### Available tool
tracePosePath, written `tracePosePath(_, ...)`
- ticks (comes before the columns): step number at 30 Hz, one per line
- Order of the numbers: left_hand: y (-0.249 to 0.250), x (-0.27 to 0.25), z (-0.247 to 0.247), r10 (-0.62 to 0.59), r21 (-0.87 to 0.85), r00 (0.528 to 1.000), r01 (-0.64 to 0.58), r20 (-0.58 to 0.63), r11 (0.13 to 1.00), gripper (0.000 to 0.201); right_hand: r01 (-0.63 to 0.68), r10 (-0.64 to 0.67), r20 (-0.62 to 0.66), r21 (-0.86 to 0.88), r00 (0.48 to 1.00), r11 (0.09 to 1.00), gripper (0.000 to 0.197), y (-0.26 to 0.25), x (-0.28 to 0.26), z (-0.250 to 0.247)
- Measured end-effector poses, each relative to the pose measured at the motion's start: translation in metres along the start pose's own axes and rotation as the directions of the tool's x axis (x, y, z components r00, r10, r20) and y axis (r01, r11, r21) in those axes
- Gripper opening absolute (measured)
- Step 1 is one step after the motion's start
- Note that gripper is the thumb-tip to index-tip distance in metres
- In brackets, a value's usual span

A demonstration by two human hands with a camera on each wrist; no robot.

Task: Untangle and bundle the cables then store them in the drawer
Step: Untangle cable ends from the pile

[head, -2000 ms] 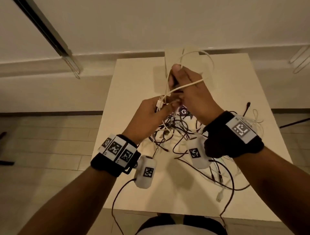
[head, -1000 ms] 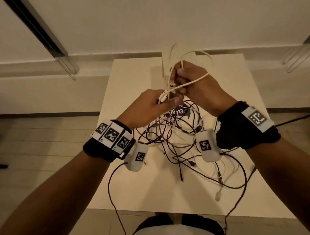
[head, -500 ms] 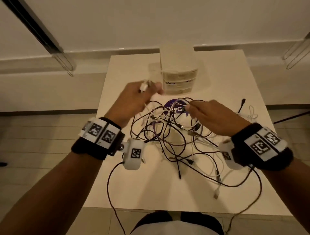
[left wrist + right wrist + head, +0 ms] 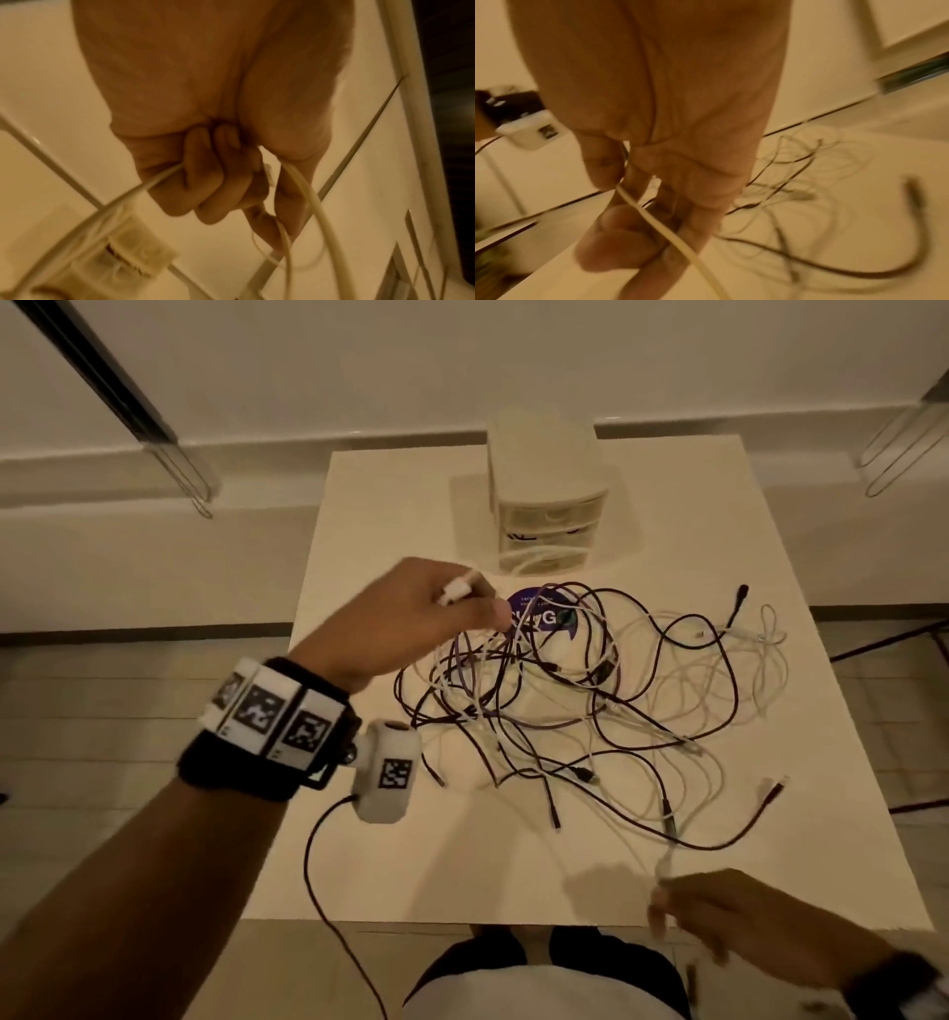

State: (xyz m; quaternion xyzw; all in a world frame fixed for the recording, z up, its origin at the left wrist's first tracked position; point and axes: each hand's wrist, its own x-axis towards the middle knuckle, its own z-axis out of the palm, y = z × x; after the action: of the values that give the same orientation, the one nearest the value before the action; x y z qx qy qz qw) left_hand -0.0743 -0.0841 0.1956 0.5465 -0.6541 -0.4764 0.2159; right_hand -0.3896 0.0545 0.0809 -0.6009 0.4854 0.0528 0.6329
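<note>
Between the two hands a white cable [image 4: 664,864] now runs stretched across the tangle: the left hand [image 4: 411,618] is up near the drawer unit [image 4: 544,495], fingers [image 4: 218,182] curled round the cable with a white plug end [image 4: 458,592] sticking out above them, and the right hand [image 4: 739,922] is down at the near table [image 4: 462,875] edge, fingers [image 4: 608,166] pinching the other end. Two seconds ago both hands were together high over the pile, working a loop; half a second ago they had begun to part; now they are well apart, right hand pulled back toward the body. Reads as the white cable being drawn out of the knot, maybe nearly free, though its middle is lost among the pile of dark and white cables [image 4: 565,690] lying beyond the right fingers. Bundling and storing not yet done; drawers look closed.
</note>
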Motion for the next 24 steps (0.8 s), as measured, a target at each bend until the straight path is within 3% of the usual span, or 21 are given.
tracePosePath(2,0.001,0.004,0.019,0.028,0.08,0.986,-0.042,0.162,0.996,0.016,0.032,-0.032,0.01,-0.041,0.999,0.999,0.057,-0.014,0.018,0.017)
tracePosePath(4,-0.002,0.004,0.031,0.017,0.148,0.949,-0.066,0.314,0.987,0.023,0.187,-0.178,0.07,-0.171,0.982,0.967,0.038,-0.016,0.046,0.035)
tracePosePath(6,-0.009,0.004,0.036,-0.033,0.228,0.926,-0.058,0.375,0.972,0.028,0.286,-0.248,0.167,-0.261,0.954,0.922,0.035,-0.034,0.074,0.051)
tracePosePath(9,-0.023,0.003,0.04,-0.138,0.511,0.935,-0.052,0.326,0.858,0.036,0.239,-0.127,0.248,-0.503,0.961,0.83,0.038,-0.048,0.095,0.053)
tracePosePath(11,-0.03,0.001,0.041,-0.192,0.69,0.95,-0.032,0.246,0.723,0.036,0.132,0.074,0.242,-0.732,0.967,0.669,0.044,-0.048,0.095,0.04)
tracePosePath(12,-0.031,0.0,0.041,-0.197,0.719,0.954,-0.025,0.224,0.695,0.032,0.067,0.143,0.194,-0.788,0.97,0.613,0.046,-0.048,0.094,0.027)
tracePosePath(14,-0.034,-0.001,0.04,-0.181,0.68,0.953,-0.036,0.245,0.732,0.031,-0.039,0.14,0.056,-0.801,0.989,0.597,0.043,-0.046,0.094,-0.008)
tracePosePath(17,-0.036,-0.004,0.044,-0.174,0.609,0.906,-0.108,0.385,0.786,0.03,-0.137,-0.046,-0.227,-0.724,0.973,0.676,0.025,-0.049,0.105,-0.064)
tracePosePath(20,-0.04,-0.006,0.055,-0.238,0.608,0.853,-0.11,0.464,0.787,0.036,-0.005,-0.281,-0.397,-0.585,0.874,0.811,0.022,-0.064,0.129,-0.09)
tracePosePath(22,-0.043,-0.005,0.058,-0.25,0.636,0.867,-0.094,0.43,0.766,0.047,0.107,-0.389,-0.435,-0.546,0.812,0.831,0.036,-0.079,0.145,-0.091)
tracePosePath(24,-0.043,-0.003,0.055,-0.25,0.645,0.874,-0.091,0.417,0.759,0.064,0.142,-0.425,-0.452,-0.536,0.784,0.832,0.045,-0.089,0.161,-0.085)
